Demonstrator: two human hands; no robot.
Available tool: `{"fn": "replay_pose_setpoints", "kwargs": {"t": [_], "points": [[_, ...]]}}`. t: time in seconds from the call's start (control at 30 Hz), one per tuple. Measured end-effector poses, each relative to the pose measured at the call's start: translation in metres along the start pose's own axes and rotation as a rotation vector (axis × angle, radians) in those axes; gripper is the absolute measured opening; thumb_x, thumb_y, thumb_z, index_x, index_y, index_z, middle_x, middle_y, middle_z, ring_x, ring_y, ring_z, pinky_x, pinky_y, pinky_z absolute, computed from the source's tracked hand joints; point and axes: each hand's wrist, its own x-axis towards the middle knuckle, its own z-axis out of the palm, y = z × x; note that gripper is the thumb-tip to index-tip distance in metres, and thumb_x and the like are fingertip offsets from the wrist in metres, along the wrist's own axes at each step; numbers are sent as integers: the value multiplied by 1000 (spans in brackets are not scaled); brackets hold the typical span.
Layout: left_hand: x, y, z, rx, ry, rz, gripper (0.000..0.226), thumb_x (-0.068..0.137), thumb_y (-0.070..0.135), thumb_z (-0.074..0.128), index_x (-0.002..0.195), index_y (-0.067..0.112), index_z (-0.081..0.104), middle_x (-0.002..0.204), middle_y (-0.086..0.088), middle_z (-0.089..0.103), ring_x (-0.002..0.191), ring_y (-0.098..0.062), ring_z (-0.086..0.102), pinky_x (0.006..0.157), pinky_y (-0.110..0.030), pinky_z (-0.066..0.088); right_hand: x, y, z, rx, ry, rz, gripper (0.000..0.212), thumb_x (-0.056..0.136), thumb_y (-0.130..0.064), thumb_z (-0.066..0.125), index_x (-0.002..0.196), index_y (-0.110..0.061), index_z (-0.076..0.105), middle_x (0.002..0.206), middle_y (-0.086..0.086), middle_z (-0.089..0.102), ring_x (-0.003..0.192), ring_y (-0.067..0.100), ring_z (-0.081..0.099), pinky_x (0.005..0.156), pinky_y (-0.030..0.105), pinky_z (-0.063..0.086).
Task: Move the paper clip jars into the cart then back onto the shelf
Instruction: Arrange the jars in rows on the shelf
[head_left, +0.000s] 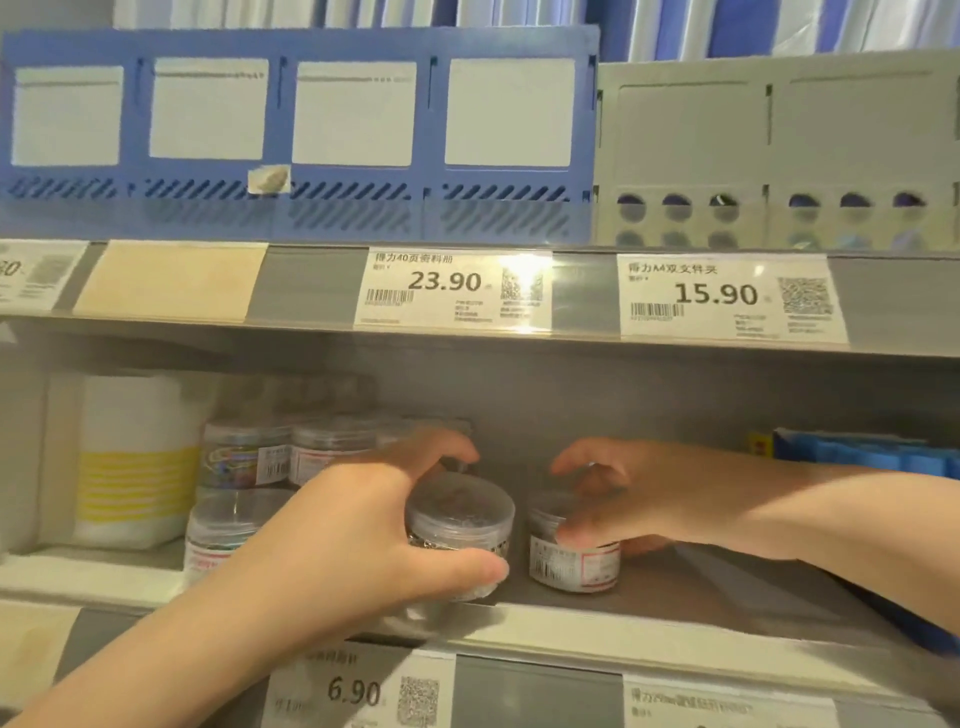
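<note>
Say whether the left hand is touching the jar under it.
Touching. Head view shows the left hand gripping the jar, thumb across its front, fingers curled over the lid's far side.

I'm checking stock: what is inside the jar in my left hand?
Through the clear wall of the jar, small silvery metal pieces show, likely paper clips. The left hand and the frosted lid cover the rest, so how full it is cannot be seen.
</note>
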Motion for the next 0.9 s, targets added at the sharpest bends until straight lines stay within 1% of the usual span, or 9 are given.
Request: {"fn": "replay_pose_setpoints", "kwargs": {"t": [0.17, 0.3, 0.53, 0.63, 0.67, 0.7, 0.73, 0.77, 0.9], "points": [[0, -4, 0, -46, -58, -77, 76, 39, 82, 50, 109, 63, 28, 87, 29, 61, 81, 18, 51, 69, -9, 44, 27, 0, -6, -105, -7, -8, 61, 80, -24, 72, 133, -29, 42, 128, 0, 49, 112, 12, 53, 88, 18, 48], [0, -4, 0, -36, -98, -122, 84, 34, 84, 43, 109, 74, 7, 100, 30, 58, 82, 17, 52, 67, -8, 42, 55, 7, -8, -247, 69, -26, 61, 80, -30, 73, 133, -28, 44, 118, 0, 52, 110, 16, 52, 96, 26, 43], [-1, -5, 1, -36, -123, -211, 88, 30, 85, 37, 104, 78, -11, 104, 34, 54, 82, 12, 56, 71, -9, 43, 93, 20, -10, -182, 54, -13, 56, 84, -23, 69, 134, -25, 44, 128, 1, 51, 115, 17, 52, 85, 21, 42], [21, -3, 3, -241, -54, -272, 113, 28, 82, 61, 123, 64, 1, 107, 36, 51, 100, 12, 54, 69, -3, 38, 105, 25, -9, -159, 63, -11, 59, 83, -22, 70, 136, -23, 42, 127, 2, 51, 116, 18, 52, 90, 25, 43], [23, -11, 8, -372, -10, -280, 115, 40, 61, 82, 133, 46, 16, 114, 27, 47, 118, -1, 49, 62, 0, 36, 108, 27, -9, -153, 66, -10, 59, 83, -22, 70, 136, -22, 42, 127, 3, 51, 116, 19, 52, 91, 26, 43], [24, -17, 14, -443, 28, -225, 80, 70, 32, 78, 135, 25, 31, 120, 7, 47, 129, -15, 40, 53, 0, 35, 111, 28, -9, -150, 72, -9, 59, 83, -21, 70, 135, -22, 42, 126, 3, 52, 115, 19, 52, 92, 26, 43], [24, -14, 8, -520, 88, -261, 45, 87, 11, 58, 128, 15, 43, 130, -9, 46, 132, -22, 35, 46, -1, 35, 113, 28, -9, -151, 79, -10, 59, 83, -21, 70, 135, -21, 43, 125, 4, 52, 115, 19, 52, 94, 26, 43], [29, -15, 8, -599, 130, -279, 30, 92, 4, 46, 119, 16, 50, 137, -18, 43, 132, -26, 35, 43, -6, 37, 115, 29, -9, -160, 87, -12, 59, 83, -22, 71, 135, -21, 44, 123, 4, 53, 114, 19, 53, 95, 26, 43], [45, -6, 25, -886, 169, -294, 17, 94, 18, 42, 106, 22, 54, 140, -23, 41, 131, -33, 38, 63, -32, 39, 122, 31, -6, -192, 121, -21, 55, 83, -24, 71, 132, -20, 46, 111, 1, 53, 104, 15, 54, 92, 22, 41]]}}
